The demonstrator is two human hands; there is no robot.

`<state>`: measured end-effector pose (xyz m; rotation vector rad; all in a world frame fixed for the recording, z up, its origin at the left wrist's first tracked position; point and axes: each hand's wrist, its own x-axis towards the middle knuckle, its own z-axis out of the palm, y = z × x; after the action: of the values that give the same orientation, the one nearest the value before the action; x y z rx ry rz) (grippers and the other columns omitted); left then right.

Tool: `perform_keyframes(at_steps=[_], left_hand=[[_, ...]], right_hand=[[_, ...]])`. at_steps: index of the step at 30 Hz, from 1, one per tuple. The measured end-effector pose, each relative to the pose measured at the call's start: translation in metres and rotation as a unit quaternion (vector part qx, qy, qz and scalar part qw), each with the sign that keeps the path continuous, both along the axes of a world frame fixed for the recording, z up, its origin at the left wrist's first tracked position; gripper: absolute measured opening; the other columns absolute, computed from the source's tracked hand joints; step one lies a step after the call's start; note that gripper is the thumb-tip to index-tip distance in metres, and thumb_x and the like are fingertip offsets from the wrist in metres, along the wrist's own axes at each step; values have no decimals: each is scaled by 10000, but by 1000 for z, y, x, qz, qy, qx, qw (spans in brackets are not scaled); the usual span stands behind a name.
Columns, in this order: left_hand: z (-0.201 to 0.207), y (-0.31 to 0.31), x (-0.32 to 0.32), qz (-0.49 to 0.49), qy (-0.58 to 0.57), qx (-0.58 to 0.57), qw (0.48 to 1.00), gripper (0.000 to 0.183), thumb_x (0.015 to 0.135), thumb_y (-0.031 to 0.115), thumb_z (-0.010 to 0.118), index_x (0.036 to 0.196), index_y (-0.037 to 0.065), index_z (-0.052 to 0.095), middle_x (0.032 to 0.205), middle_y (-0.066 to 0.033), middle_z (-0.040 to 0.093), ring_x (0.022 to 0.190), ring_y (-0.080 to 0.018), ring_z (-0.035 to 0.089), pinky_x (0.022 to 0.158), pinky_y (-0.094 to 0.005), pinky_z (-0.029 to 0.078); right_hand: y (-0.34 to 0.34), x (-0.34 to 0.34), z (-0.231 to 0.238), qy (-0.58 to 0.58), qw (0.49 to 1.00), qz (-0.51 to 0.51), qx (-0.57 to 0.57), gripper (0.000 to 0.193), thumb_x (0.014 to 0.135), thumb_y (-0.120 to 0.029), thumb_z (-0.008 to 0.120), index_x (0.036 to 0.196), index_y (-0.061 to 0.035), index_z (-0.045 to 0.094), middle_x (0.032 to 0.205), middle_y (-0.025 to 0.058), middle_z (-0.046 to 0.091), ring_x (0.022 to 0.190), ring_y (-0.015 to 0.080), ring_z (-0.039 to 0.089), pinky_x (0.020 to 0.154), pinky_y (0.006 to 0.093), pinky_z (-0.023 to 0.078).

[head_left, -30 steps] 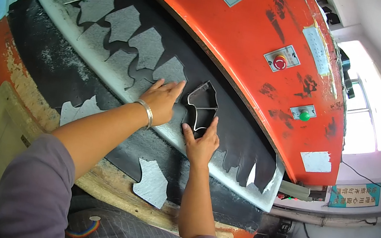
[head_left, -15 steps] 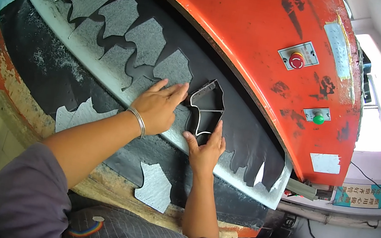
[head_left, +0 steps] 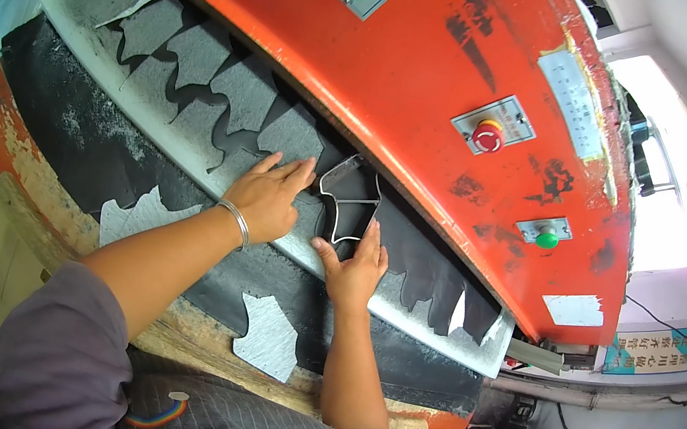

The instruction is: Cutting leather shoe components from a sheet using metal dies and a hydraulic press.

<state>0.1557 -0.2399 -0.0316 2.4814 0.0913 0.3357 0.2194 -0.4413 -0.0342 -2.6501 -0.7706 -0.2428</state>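
A metal cutting die (head_left: pixel 357 203), an angular outline with a crossbar, stands on the black sheet (head_left: pixel 423 250). My right hand (head_left: pixel 352 272) holds its near end between thumb and fingers. Just left of the die, my left hand (head_left: pixel 262 204) lies flat with fingers stretched out, pressing on the sheet and the grey cut area. Its fingertips are close to the die's left side. Beyond them is a grey shape (head_left: pixel 293 135), one of several such shapes along the sheet, with dark curved strips between. The palm side of my left hand is hidden.
An orange-red machine beam (head_left: pixel 402 71) hangs over the far side of the sheet, with a red button (head_left: pixel 488 136) and green buttons. The sheet lies on a long white board (head_left: pixel 449 343). Pale scraps (head_left: pixel 267 337) rest on the dark near surface (head_left: pixel 216 280).
The orange-red beam has come nearer and covers more of the sheet's far side. My hands and the die appear slightly farther left, keeping the same hold.
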Motion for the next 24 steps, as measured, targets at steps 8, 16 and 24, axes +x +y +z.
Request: perform_keyframes(at_steps=[8,16,24], left_hand=[[14,25,55,14,26,-44,999,662,788,141,516,1404,-24,339,1359,-125,516,1341,-224,371,1156,-391,205],[139,96,70,202,-451,-32,869,311,912,161,571,637,45,484,648,-124,480,627,-309,443,620,-402,345],[159,101,53,140,-235,3,962,306,937,255,540,728,32,545,743,-141,517,694,-314,523,638,-422,413]], right_hand=[[12,51,25,-4,1000,13,6,951,728,-529,738,1363,84,384,1388,273,431,1319,350,401,1095,478,256],[-71,131,195,-410,801,-120,419,521,1011,-357,406,1334,52,427,1399,219,412,1326,298,364,1106,419,268],[-70,162,211,-535,792,-98,276,432,991,-244,464,1312,44,424,1335,234,431,1275,365,395,1056,464,313]])
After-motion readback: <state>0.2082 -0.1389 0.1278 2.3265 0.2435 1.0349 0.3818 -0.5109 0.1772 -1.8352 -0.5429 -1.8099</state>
